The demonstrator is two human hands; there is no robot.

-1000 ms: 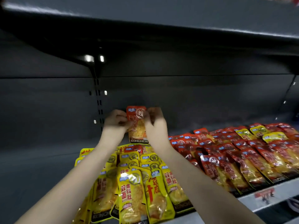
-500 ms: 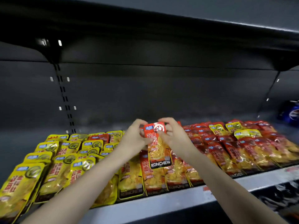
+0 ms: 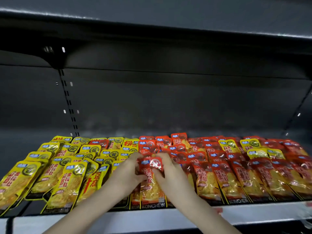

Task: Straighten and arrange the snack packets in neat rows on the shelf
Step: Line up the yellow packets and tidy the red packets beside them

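Pinches red packet (image 3: 150, 190) at top corners with left hand (image 3: 126, 174) and right hand (image 3: 170, 174), fingers curled on it, just behind shelf lip (image 3: 261, 215) (probably squaring it with its row).

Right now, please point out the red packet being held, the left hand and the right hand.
red packet (image 3: 156, 163): head view, round top emblem.
left hand (image 3: 129, 172): head view, its back.
right hand (image 3: 171, 173): head view, its back.
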